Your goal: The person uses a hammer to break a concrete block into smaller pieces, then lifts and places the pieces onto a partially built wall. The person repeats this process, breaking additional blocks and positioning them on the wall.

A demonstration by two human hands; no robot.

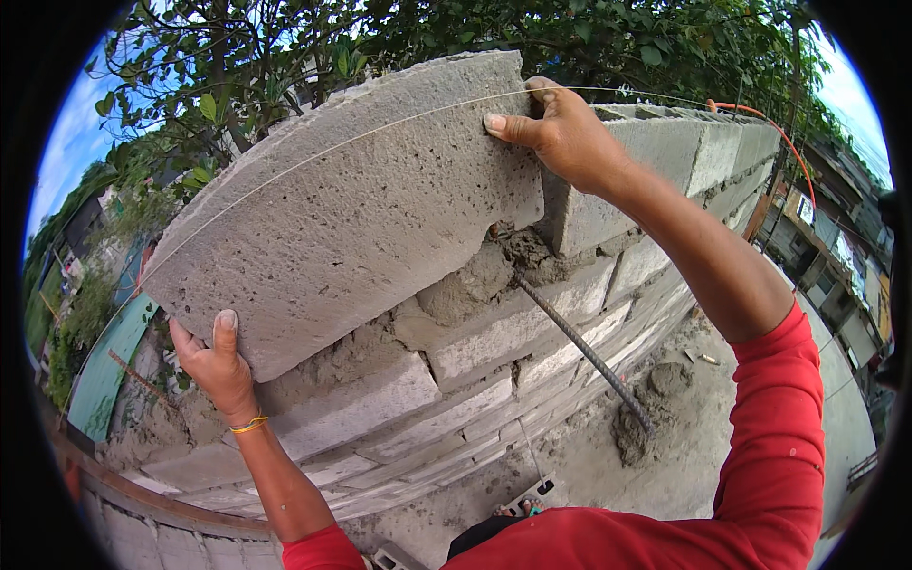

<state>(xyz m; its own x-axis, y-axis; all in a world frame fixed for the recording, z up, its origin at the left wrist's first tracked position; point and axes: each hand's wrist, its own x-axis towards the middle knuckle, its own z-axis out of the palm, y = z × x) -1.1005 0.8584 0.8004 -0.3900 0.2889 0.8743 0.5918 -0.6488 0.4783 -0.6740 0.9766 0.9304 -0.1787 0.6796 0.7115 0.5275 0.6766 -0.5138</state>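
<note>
A large grey concrete block (351, 209) tilts over the top course of the block wall (513, 332), above a bed of wet mortar (465, 282). My left hand (217, 366) grips its lower left corner, thumb on the near face and fingers behind. At the upper right end my right hand (560, 133) holds the block, thumb against the near face; its fingertips are partly hidden. A thin string line (399, 121) runs across the near face of the block. Just below its right end, a steel rebar (589, 351) sticks out of the wall toward me.
Laid blocks (627, 180) continue along the wall to the right. An orange cord (798, 157) hangs at the far right end. On the concrete floor (570, 456) below lie a mortar heap (670, 379) and a hollow block (532, 496). Trees (646, 47) stand behind the wall.
</note>
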